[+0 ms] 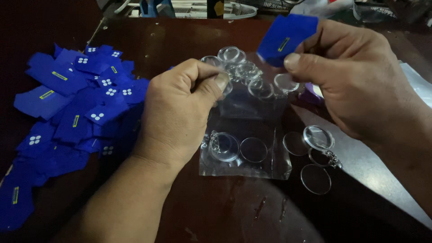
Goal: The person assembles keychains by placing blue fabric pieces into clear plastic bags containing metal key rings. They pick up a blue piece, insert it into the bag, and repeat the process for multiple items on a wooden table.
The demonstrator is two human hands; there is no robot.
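My right hand [360,76] pinches a small blue paper card [286,39] between thumb and fingers, held up over the table. My left hand [180,112] is closed with thumb against forefinger, apparently gripping the top of a clear plastic bag [245,166] that holds clear round discs and a keyring part. A cluster of clear round keychain shells [245,72] lies just beyond my left hand's fingertips. Loose clear discs and a keyring shell [317,153] rest on the table below my right hand.
A big pile of blue paper cards [72,112] with white dots and yellow marks covers the left of the dark wooden table [225,211]. A pale sheet [373,171] lies at the right. Clutter and a white wire rack [189,6] sit at the far edge.
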